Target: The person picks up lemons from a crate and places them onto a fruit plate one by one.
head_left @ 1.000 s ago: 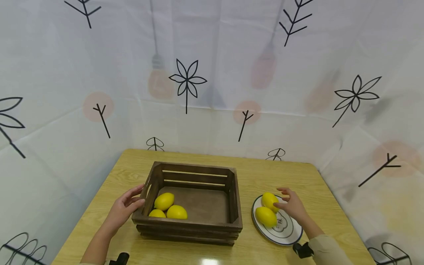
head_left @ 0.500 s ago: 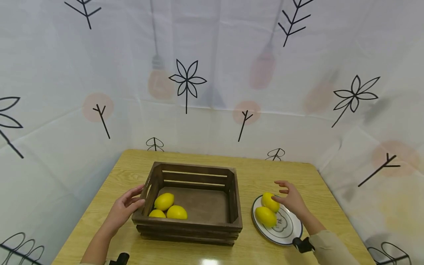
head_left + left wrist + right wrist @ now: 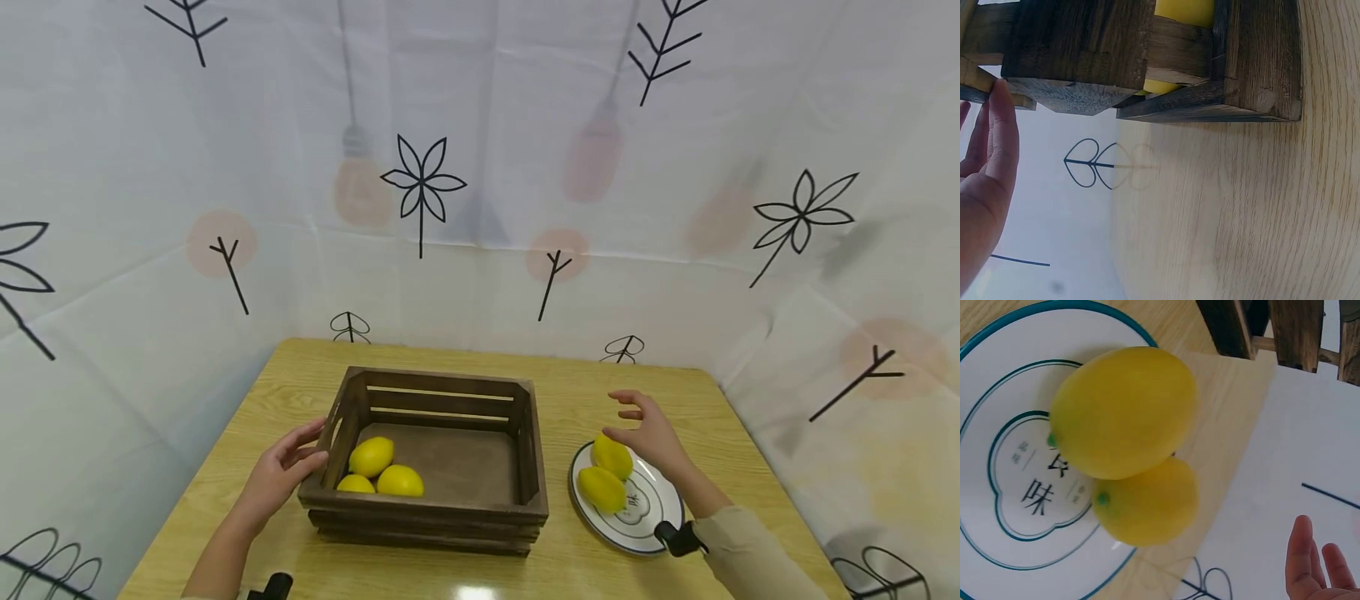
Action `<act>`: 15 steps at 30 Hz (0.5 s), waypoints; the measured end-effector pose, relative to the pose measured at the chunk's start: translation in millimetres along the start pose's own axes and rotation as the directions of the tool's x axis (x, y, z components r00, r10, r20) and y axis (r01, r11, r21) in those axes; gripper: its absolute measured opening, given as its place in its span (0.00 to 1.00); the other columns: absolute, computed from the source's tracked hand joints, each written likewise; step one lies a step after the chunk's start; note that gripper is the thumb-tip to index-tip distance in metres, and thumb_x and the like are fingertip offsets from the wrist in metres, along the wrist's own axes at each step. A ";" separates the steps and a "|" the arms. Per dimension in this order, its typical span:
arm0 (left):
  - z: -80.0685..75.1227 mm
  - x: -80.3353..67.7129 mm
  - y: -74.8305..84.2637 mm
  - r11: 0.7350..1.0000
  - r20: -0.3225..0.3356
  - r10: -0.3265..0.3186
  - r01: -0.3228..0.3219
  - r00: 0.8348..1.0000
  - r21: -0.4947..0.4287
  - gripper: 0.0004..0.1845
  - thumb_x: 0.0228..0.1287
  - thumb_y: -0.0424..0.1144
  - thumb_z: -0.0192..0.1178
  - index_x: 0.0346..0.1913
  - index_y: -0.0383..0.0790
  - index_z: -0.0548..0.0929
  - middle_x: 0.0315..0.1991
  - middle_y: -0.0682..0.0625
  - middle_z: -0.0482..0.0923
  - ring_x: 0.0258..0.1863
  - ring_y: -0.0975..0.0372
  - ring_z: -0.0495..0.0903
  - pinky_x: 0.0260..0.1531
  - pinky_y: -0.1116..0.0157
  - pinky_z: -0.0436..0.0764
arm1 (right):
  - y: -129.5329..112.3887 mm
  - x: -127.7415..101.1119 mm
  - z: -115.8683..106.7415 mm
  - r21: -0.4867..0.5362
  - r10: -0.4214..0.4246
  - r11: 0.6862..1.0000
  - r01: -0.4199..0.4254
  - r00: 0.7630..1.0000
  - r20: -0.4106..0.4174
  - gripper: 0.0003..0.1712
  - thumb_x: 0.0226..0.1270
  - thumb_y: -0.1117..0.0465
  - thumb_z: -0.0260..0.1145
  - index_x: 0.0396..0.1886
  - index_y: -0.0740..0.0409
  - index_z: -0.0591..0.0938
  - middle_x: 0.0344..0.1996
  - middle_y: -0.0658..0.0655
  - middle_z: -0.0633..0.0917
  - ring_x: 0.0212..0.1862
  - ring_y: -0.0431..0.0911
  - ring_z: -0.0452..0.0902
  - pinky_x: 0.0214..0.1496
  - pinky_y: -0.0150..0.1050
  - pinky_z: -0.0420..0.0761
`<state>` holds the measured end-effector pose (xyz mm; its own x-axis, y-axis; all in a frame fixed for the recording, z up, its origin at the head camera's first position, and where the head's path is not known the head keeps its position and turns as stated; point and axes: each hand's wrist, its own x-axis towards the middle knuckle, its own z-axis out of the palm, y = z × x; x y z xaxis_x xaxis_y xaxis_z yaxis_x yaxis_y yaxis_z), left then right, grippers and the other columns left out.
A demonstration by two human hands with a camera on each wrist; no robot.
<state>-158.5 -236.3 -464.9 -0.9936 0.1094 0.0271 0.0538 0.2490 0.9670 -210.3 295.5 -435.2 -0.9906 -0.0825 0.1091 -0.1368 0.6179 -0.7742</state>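
A dark brown wooden crate point(image 3: 435, 521) stands on the table with three yellow lemons point(image 3: 371, 457) in its left front corner. My left hand point(image 3: 281, 471) rests with extended fingers against the crate's left end; in the left wrist view its fingertips point(image 3: 1001, 94) touch a slat. To the right, a white plate point(image 3: 658, 507) with a blue-green rim bears two lemons point(image 3: 1124, 412) lying against each other. Above the plate's far side hovers my right hand point(image 3: 651, 433), holding nothing, with thumb and fingers spread apart. It is nearest to the farther lemon point(image 3: 612, 458).
The light wood table point(image 3: 600, 400) backs onto a white cloth point(image 3: 480, 292) printed with plants and bulbs. A strip of table separates crate and plate. Dark wrist devices point(image 3: 678, 538) sit on both arms.
My right hand has risen and shifted away from me and slightly left, from beside the farther lemon to above it. My left hand, the crate and the lemons stay put.
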 end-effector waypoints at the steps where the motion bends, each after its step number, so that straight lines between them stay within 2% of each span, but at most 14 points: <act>1: -0.3 0.0 0.3 1.000 0.000 -0.002 0.002 1.000 0.001 0.29 0.67 0.41 0.57 0.68 0.37 0.63 0.65 0.38 0.61 0.46 0.76 0.73 0.43 0.71 0.76 | -2.4 0.9 -0.1 0.006 -0.001 1.000 0.001 1.000 0.001 0.33 0.57 0.65 0.70 0.61 0.62 0.68 0.58 0.70 0.65 0.55 0.66 0.67 0.44 0.50 0.79; 7: -2.5 1.1 2.5 1.000 0.001 -0.012 0.012 1.000 0.013 0.29 0.67 0.42 0.57 0.68 0.38 0.63 0.65 0.38 0.61 0.46 0.76 0.72 0.43 0.72 0.75 | -17.8 6.5 -0.5 0.037 0.006 0.999 -0.006 1.000 0.002 0.33 0.57 0.64 0.70 0.62 0.62 0.68 0.59 0.70 0.65 0.56 0.65 0.66 0.42 0.47 0.80; 15: -4.2 2.0 5.2 1.000 0.003 -0.010 0.010 1.000 0.024 0.29 0.66 0.42 0.57 0.67 0.37 0.64 0.65 0.38 0.61 0.46 0.76 0.73 0.43 0.72 0.75 | -32.6 15.9 2.0 0.019 -0.036 0.999 0.036 0.999 -0.001 0.32 0.57 0.64 0.70 0.61 0.61 0.69 0.58 0.68 0.66 0.56 0.64 0.67 0.45 0.52 0.78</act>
<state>-160.6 -238.9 -458.8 -0.9939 0.1095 0.0165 0.0460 0.2729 0.9609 -221.6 272.5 -409.4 -0.9850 -0.1043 0.1372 -0.1723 0.5993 -0.7817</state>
